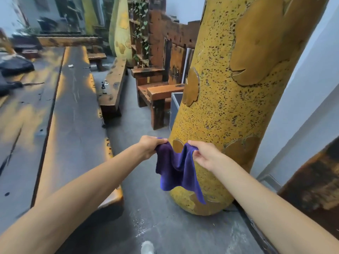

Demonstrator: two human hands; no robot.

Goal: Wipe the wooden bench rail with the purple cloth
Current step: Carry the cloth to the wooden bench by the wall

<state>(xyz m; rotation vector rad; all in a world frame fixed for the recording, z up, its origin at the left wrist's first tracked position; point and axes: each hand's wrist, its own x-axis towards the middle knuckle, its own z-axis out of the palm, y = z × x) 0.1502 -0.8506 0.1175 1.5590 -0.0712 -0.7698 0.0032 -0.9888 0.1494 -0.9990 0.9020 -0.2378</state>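
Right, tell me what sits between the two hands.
In the head view, only the purple cloth spans the gap: the left hand and right hand each pinch a top corner, and it sags between them in front of the yellow pillar.

head view | worn on head | faces forward-down | hands near | single view

No legible text, labels, brands or numbers found anywhere in view. Small bottles (104, 88) on the long wooden bench (114, 83) checked: too small and blurred to read any label.
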